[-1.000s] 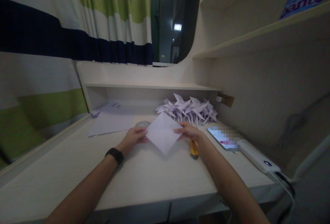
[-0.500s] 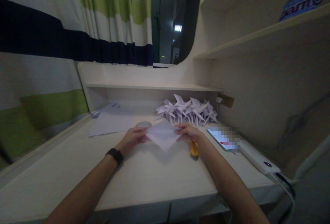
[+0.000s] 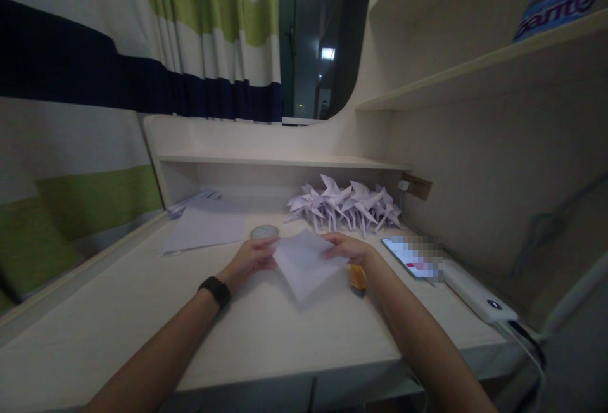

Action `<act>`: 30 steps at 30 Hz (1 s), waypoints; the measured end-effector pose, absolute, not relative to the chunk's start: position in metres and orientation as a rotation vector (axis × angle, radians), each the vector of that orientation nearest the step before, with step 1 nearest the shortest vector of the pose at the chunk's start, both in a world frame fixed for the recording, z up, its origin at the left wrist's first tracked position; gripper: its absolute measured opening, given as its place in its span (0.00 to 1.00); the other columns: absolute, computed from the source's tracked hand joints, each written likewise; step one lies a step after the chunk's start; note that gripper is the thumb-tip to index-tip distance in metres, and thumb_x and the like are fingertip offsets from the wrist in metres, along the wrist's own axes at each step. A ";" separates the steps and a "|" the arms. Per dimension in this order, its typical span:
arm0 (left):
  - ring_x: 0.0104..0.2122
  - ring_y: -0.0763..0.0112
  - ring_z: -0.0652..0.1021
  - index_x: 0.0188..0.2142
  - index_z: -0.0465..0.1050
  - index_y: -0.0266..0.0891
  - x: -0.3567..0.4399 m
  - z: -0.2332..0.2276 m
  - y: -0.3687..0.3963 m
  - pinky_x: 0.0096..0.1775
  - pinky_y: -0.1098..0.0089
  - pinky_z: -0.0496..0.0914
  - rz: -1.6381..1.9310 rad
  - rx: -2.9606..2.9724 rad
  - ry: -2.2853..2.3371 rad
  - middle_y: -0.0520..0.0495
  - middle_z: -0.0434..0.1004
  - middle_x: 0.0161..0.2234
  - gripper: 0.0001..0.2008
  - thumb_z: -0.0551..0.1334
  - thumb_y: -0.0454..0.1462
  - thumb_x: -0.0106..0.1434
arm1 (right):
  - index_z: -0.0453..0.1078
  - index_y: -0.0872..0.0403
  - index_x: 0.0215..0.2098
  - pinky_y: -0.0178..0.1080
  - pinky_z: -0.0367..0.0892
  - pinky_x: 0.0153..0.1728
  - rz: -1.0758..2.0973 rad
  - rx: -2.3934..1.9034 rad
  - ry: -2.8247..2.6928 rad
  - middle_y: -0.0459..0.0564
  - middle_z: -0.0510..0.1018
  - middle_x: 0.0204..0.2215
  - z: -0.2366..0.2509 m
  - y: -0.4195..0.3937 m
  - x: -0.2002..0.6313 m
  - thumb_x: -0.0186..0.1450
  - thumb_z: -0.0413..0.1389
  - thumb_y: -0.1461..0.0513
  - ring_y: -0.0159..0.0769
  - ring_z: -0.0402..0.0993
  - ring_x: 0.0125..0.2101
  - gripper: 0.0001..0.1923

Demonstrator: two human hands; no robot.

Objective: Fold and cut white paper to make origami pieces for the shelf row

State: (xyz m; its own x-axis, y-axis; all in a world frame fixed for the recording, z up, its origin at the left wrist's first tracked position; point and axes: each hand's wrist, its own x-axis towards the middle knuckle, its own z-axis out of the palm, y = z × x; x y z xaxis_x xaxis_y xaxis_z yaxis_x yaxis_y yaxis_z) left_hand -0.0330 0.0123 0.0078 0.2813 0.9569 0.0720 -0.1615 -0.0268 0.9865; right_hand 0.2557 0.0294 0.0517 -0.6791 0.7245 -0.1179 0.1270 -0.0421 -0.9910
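Observation:
A square sheet of white paper (image 3: 306, 267) is held between my two hands above the desk, one corner pointing toward me. My left hand (image 3: 254, 258) pinches its left corner, fingers closed. On the other side my right hand (image 3: 349, 248) grips the paper near its right part, the thumb lying on top. A yellow-handled cutter (image 3: 358, 277) lies on the desk, partly behind the paper and my right forearm. Just beyond my left hand sits a round roll of tape (image 3: 265, 231). Several folded paper pinwheels (image 3: 344, 201) are heaped behind my right hand.
A stack of white paper (image 3: 206, 223) lies at the back left of the desk (image 3: 266, 343). To the right are a phone (image 3: 408, 258) with a lit screen and a white power strip (image 3: 475, 289) with cables. A bottle (image 3: 560, 4) stands on the upper right shelf.
The sheet has come slightly nearer to me and turned a little, its front corner now lower. My right hand has shifted its hold further onto the paper.

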 end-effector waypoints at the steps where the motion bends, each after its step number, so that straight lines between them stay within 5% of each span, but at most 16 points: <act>1: 0.36 0.61 0.80 0.52 0.69 0.37 -0.031 0.007 0.012 0.37 0.63 0.75 1.143 1.256 0.861 0.38 0.77 0.42 0.29 0.71 0.42 0.51 | 0.74 0.56 0.44 0.33 0.68 0.31 1.750 -0.913 -1.768 0.49 0.81 0.36 0.052 0.029 0.253 0.44 0.66 0.66 0.34 0.75 0.29 0.26; 12: 0.30 0.66 0.79 0.48 0.57 0.46 -0.024 0.013 0.010 0.31 0.64 0.75 1.490 1.169 0.946 0.51 0.77 0.33 0.30 0.71 0.42 0.51 | 0.72 0.53 0.45 0.33 0.65 0.31 1.617 -0.825 -1.632 0.46 0.79 0.34 0.034 0.033 0.226 0.46 0.60 0.68 0.34 0.73 0.30 0.27; 22: 0.26 0.70 0.76 0.34 0.71 0.36 -0.022 0.008 0.013 0.27 0.72 0.70 1.346 1.254 0.983 0.48 0.75 0.28 0.16 0.70 0.40 0.46 | 0.72 0.50 0.48 0.34 0.66 0.30 1.643 -0.806 -1.524 0.46 0.80 0.35 0.034 0.029 0.217 0.48 0.62 0.66 0.34 0.74 0.29 0.28; 30: 0.28 0.61 0.79 0.41 0.72 0.39 -0.017 0.003 0.014 0.27 0.66 0.72 1.115 1.131 0.945 0.42 0.79 0.34 0.25 0.61 0.56 0.55 | 0.71 0.50 0.53 0.39 0.64 0.46 1.598 -0.741 -1.900 0.49 0.75 0.50 0.035 0.023 0.215 0.58 0.57 0.65 0.37 0.73 0.43 0.24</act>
State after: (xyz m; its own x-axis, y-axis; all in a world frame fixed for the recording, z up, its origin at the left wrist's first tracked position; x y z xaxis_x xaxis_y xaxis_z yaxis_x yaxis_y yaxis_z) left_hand -0.0167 0.0136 0.0033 0.2037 0.9788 -0.0216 -0.1819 0.0595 0.9815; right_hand 0.2148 0.0232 0.0346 -0.7008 0.7111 0.0565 0.0660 0.1436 -0.9874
